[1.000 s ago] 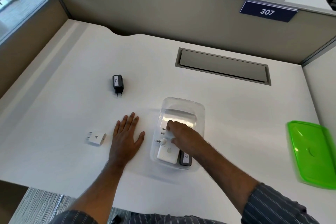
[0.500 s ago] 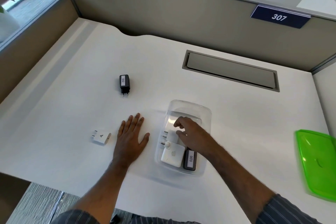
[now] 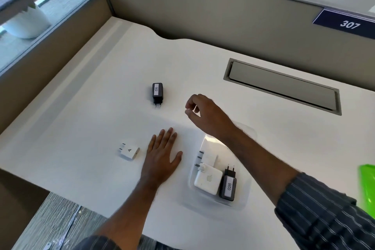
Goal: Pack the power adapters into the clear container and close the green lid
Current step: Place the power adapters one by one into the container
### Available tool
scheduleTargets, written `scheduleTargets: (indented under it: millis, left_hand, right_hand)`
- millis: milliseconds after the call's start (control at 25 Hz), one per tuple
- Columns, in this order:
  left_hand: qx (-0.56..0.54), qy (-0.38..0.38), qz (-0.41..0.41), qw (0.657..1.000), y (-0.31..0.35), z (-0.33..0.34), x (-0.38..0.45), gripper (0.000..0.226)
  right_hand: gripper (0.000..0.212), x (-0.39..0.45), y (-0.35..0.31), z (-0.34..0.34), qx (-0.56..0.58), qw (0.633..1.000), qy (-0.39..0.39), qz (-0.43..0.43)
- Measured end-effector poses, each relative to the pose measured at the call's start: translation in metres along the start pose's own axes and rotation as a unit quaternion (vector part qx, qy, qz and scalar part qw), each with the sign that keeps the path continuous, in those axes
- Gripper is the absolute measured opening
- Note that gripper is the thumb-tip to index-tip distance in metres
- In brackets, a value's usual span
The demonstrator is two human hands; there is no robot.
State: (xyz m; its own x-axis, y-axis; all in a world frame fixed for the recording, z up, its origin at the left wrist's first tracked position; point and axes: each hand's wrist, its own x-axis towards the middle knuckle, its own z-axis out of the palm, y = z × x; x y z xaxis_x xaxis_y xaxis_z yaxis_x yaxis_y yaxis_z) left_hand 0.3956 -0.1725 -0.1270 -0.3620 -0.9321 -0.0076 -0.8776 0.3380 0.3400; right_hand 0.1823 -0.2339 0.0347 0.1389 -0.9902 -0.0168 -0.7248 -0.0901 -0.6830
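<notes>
A: Head camera, looking down on the white counter (image 3: 81,119). What are the hands doing?

B: The left hand (image 3: 162,154) lies flat, palm down, fingers spread a little, on the counter just left of the clear container (image 3: 241,199). Its grip is fully open and holds nothing.

A: And the right?

B: The right hand (image 3: 207,115) is in the air beyond the container, reaching toward the black adapter labelled 002 (image 3: 157,93). Thumb and fingers are curled toward each other with a small gap between them; the grip is partly open and empty. The forearm crosses over the far part of the container.

A: What is inside the container?

B: At the near end, a white square adapter (image 3: 208,180) with a logo on top, and touching its right side a black adapter labelled 026 (image 3: 228,186), prongs pointing away from the person. Beyond them lies another white adapter (image 3: 211,156), partly under the forearm, its prongs pointing left.

A: What is still out on the counter?

B: Two. The 002 adapter lies flat, prongs toward the person, well left of the right hand. A small white adapter (image 3: 129,151) with prongs pointing away sits near the left hand, on its left.

A: The lid?

B: The green lid (image 3: 366,186) shows only as a slice at the right edge, apart from the container. The container is uncovered.

A: Anything else?

B: A grey cable hatch (image 3: 284,87) set into the counter at the back, and a sign reading 307 (image 3: 348,24) on the partition.
</notes>
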Motion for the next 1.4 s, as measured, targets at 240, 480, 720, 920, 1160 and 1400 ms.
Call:
scheduleTargets:
  millis: [240, 480, 720, 920, 1160, 1400]
  left_hand:
    - [0.003, 0.009, -0.005, 1.000, 0.002, -0.002, 0.000, 0.068]
    - [0.001, 0.011, -0.008, 1.000, 0.001, 0.001, -0.001, 0.068]
    - [0.002, 0.011, -0.005, 1.000, -0.003, 0.005, 0.000, 0.068]
    - [0.007, 0.002, -0.013, 1.000, -0.001, 0.003, 0.000, 0.069]
    - [0.000, -0.011, -0.022, 1.000, 0.001, 0.000, 0.000, 0.070]
    - [0.006, -0.016, -0.022, 1.000, 0.002, -0.002, 0.000, 0.069]
  right_hand:
    - [0.047, 0.064, -0.004, 0.049, -0.079, 0.988, -0.131, 0.011]
    - [0.067, 0.107, -0.010, 0.092, -0.197, 0.965, -0.173, -0.030]
    - [0.067, 0.126, -0.003, 0.105, -0.281, 0.937, -0.199, -0.053]
    - [0.055, 0.125, 0.008, 0.094, -0.259, 0.946, -0.177, -0.076]
    - [0.040, 0.104, 0.018, 0.080, -0.262, 0.953, -0.125, -0.080]
    - [0.034, 0.092, 0.032, 0.075, -0.304, 0.948, -0.064, -0.064]
